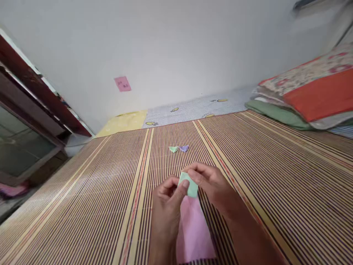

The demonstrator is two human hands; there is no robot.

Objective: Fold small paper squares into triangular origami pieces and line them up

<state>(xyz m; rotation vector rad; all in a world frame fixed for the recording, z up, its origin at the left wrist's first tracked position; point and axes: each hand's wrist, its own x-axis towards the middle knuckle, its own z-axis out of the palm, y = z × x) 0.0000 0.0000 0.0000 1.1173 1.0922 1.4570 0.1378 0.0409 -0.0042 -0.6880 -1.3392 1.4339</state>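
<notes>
A small, light green piece of paper (192,190), roughly square, is held up between my two hands. My left hand (168,202) pinches it from the left, thumb lying across its face. At its upper right corner, the thumb and fingers of my right hand (209,184) are closed on the paper's edge. Beneath the hands lies a pink sheet (194,232) on the striped mat, partly covered by my left hand. Farther off on the mat sit a small folded green paper (173,149) and a folded purple paper (184,148), side by side.
A striped mat (91,195) spreads under everything. Folded bedding (317,95) is stacked at the right. Yellow cloth (124,120) and checked cloth (187,108) border the white wall (193,48), which bears a pink note (122,84). A dark red frame (35,77) stands left.
</notes>
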